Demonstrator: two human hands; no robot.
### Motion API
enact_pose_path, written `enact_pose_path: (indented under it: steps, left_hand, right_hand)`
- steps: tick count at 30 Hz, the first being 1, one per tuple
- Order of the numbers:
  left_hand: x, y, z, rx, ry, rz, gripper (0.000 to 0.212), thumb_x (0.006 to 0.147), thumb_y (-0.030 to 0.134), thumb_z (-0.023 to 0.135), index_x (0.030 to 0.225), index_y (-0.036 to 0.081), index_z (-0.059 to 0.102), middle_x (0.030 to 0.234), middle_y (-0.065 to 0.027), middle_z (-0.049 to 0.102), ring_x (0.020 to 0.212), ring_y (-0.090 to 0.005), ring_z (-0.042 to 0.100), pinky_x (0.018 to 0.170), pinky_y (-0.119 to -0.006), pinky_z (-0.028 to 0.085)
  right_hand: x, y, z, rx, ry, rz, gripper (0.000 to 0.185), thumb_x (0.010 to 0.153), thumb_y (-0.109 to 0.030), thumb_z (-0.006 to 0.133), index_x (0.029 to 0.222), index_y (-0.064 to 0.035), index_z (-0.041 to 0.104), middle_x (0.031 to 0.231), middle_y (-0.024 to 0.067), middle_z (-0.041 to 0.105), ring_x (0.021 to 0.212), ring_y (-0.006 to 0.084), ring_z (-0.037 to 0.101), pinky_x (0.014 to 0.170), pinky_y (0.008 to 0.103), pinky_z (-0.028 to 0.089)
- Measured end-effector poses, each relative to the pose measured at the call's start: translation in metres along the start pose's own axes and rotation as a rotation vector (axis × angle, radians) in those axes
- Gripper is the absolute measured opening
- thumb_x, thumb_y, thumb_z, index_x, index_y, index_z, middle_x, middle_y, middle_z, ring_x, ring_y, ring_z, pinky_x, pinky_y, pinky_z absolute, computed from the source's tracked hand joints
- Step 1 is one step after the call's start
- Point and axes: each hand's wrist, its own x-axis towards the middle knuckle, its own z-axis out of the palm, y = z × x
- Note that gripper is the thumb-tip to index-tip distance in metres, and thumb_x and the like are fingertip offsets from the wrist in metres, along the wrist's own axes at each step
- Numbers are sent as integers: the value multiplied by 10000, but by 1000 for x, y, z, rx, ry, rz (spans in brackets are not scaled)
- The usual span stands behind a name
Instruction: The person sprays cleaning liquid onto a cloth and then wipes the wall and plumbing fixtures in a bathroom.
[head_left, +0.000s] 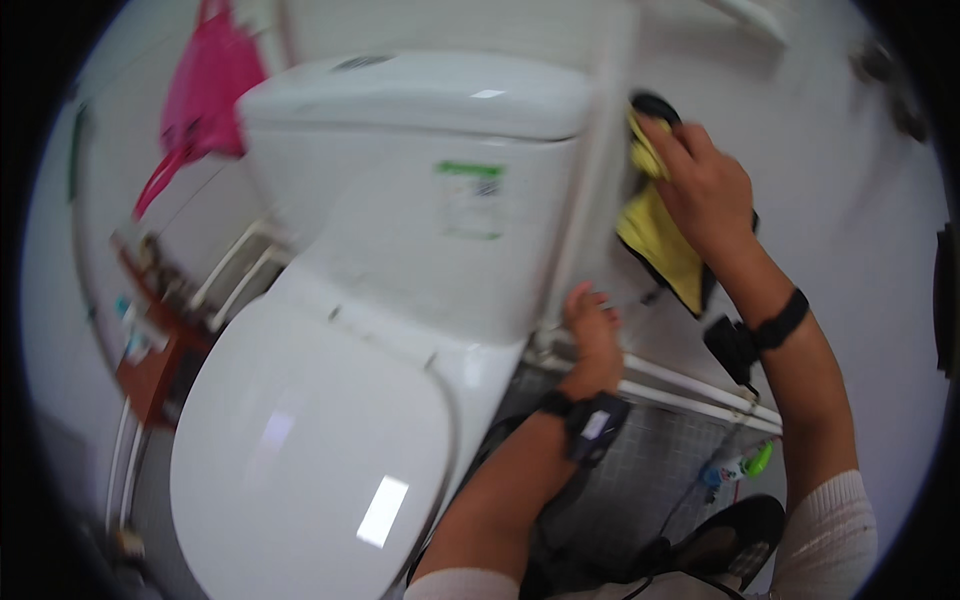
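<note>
My right hand (705, 187) grips a yellow cloth (664, 240) with a dark border, up against the white wall (810, 225) right of the toilet. Part of the cloth hangs below the fingers, and a dark rounded patch shows just above them. Lower down, my left hand (595, 322) is beside the toilet tank (390, 202), near the wall and above white pipes (690, 386). Its fingers look partly curled and blurred; whether they hold or touch anything is unclear. The toilet lid (307, 450) is down.
A pink plastic bag (210, 90) hangs left of the tank. Beyond the bowl stands a reddish-brown box (154, 375) with items on it. On the dark tiled floor (645, 450) a spray bottle (727, 472) with a green top lies near my shoe (727, 536).
</note>
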Motion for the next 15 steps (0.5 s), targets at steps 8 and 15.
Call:
enact_pose_path:
  steps: [8, 15]
  left_hand:
    - [-13, -5, -1, 41, 86, -149, 325, 923, 218, 422, 1221, 112, 498, 943, -37, 528, 675, -124, 471, 599, -257, 407]
    - [-3, -7, -14, -39, 34, -152, 307, 939, 241, 424, 1201, 94, 485, 928, -29, 526, 648, -128, 446, 591, -275, 394]
  right_hand:
    - [-61, -37, 57, 8, -314, -119, 360, 793, -177, 566, 1144, -100, 565, 945, 68, 565, 668, 233, 624, 594, 360, 511]
    - [-115, -46, 70, 217, -625, -200, 454, 786, -248, 608, 1221, -124, 573, 935, 39, 545, 719, 216, 629, 615, 344, 489]
